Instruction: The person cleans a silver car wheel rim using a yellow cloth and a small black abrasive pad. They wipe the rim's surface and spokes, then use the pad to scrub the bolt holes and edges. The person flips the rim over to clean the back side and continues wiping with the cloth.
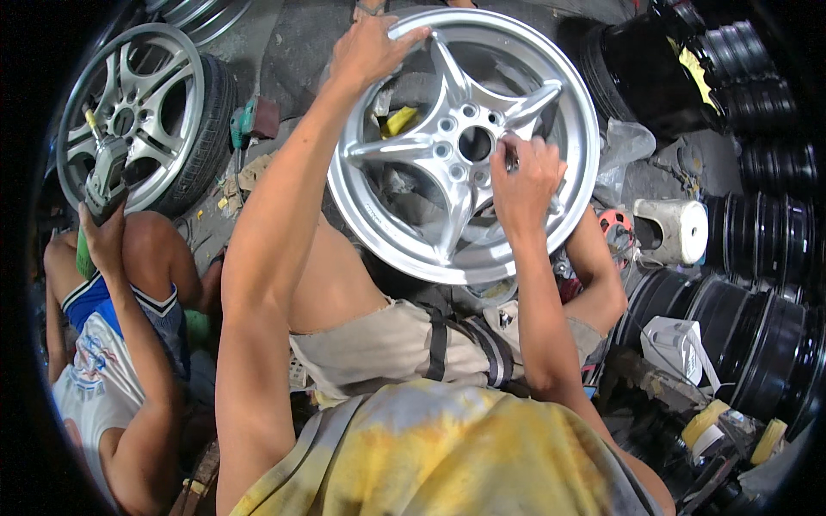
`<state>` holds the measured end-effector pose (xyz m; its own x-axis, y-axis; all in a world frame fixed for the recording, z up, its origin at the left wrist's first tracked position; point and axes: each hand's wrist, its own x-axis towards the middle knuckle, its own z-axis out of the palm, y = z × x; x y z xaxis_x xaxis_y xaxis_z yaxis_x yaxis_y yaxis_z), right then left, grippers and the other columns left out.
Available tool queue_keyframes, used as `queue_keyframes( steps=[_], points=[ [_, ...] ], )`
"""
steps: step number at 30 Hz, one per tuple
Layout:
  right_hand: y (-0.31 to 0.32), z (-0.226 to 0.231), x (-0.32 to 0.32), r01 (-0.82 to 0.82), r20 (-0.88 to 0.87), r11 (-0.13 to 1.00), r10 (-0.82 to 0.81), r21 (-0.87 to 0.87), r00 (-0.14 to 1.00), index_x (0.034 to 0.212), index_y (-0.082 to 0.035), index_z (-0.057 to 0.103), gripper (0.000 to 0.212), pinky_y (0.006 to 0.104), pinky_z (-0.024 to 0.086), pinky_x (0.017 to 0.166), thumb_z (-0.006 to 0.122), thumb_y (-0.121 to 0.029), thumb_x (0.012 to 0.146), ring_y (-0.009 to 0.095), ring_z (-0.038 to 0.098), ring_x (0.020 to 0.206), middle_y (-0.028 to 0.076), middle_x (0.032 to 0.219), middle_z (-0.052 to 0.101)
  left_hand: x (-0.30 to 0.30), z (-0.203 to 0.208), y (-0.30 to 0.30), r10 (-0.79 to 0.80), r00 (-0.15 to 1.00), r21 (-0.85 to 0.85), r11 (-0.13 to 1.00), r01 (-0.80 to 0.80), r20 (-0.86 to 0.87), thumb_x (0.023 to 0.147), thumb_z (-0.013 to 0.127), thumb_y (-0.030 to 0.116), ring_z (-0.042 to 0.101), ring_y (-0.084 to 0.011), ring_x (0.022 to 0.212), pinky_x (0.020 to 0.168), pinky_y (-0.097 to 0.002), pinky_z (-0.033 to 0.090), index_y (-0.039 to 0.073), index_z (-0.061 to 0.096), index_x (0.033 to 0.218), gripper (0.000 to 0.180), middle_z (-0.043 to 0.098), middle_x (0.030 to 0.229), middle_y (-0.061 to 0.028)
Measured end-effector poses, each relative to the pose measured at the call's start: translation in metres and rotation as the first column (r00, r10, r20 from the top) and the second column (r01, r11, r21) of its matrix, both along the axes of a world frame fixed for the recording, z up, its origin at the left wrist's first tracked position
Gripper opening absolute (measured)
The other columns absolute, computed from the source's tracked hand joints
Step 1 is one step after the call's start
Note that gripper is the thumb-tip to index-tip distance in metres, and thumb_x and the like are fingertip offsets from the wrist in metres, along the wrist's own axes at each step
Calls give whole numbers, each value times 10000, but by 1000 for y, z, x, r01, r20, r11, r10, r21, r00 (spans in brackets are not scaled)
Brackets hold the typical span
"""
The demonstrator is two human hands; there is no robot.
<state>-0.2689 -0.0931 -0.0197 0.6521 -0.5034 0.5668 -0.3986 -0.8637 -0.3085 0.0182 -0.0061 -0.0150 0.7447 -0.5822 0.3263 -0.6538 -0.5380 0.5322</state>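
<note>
A silver five-spoke wheel rim (465,273) lies face up in front of me, above my bent legs. My left hand (370,53) grips its outer edge at the far left, with one finger stretched along the lip. Close to the hub's centre hole, my right hand (532,176) has its fingers curled and pinched over the bolt holes. Something small and dark may be between those fingertips, but I cannot make it out. Through the gaps between the spokes, a yellow scrap (398,121) shows underneath.
At left, a co-worker holds a power tool (107,172) against another rim (194,95) with a tyre beside it. A green sander (249,120) lies between us. Black rims (757,224) are stacked at right, near a white stool (671,230) and a clear plastic bag (628,150).
</note>
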Motion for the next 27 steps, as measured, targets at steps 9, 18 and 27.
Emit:
queue_keyframes(
  steps=[9,18,27],
  points=[
    [2,1,0,24,8,998,-24,59,1000,903,-68,725,124,420,363,794,752,-120,793,273,559,869,71,864,645,-6,12,2,-16,999,17,1000,17,-35,825,637,750,713,-416,1035,925,-524,544,63,733,1225,801,739,1045,-258],
    [4,-5,-3,16,18,996,-18,88,1000,904,-63,721,119,413,361,792,746,-128,807,282,562,864,81,860,642,10,-15,1,4,999,26,1000,-5,36,828,641,744,709,-414,1051,936,-521,542,69,733,1227,789,740,1054,-254],
    [4,-5,-5,50,-29,993,-47,110,998,896,-64,717,119,420,365,788,740,-146,813,289,571,864,88,857,642,-10,12,3,-2,998,54,999,6,-66,844,654,700,690,-378,1105,964,-497,531,94,749,1194,706,729,1150,-202]
  ],
)
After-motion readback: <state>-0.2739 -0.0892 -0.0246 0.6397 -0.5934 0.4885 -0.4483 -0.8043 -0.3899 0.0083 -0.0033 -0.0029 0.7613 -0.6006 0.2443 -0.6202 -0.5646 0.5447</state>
